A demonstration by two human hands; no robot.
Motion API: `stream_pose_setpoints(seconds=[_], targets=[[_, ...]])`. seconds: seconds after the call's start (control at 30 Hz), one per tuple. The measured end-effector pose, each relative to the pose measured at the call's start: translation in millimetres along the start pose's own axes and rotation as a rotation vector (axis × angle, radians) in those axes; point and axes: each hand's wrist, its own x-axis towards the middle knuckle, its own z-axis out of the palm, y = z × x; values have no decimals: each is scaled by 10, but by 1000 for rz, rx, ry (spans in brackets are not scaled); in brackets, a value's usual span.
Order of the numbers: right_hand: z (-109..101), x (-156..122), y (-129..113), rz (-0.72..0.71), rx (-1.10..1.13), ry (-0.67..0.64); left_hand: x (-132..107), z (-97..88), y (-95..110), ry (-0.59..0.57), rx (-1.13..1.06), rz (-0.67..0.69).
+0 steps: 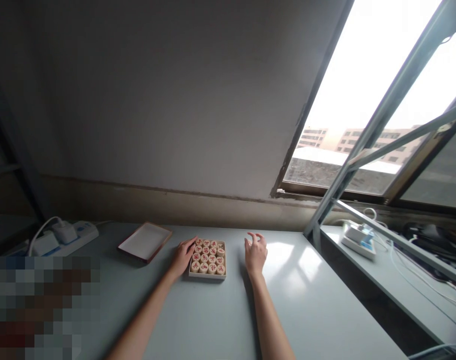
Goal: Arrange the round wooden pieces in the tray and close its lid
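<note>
A shallow square box (207, 277) stands on the table, packed with rows of round wooden xiangqi pieces (211, 260) that carry mostly red characters. Near its back right corner, one piece (220, 247) appears to sit unevenly among the others. My left hand (182, 257) holds the box at its left side, with fingertips at the back left corner. To the right of the box, apart from it, my right hand (256, 252) is just over the table with curled fingers. A small pale xiangqi piece (251, 242) shows between its thumb and fingers, partly hidden.
The box lid (145, 241) lies inside up at the left. Power strips with chargers stand at the far left (81, 232) and on the right-hand table (359, 242). A metal frame post (333, 200) rises at the table's back right corner, by the window.
</note>
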Motion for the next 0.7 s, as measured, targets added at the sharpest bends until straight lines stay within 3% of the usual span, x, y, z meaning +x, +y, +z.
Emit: stream_pose_setpoints(seconds=[0.1,0.17,0.27,0.5,0.7], targets=[[-38,-84,-268,-279,72,-218,2,3,13,-6,10,0],[-49,-146,-404,-362,102,-359,3,6,23,-1,15,-4],[-61,-194,-482,-331,123,-444,2,6,28,6,18,1],[-96,-118,-394,-180,256,-431,10,0,14,-22,23,15],[-133,-108,-369,-253,181,-512,14,-9,44,-32,39,11]])
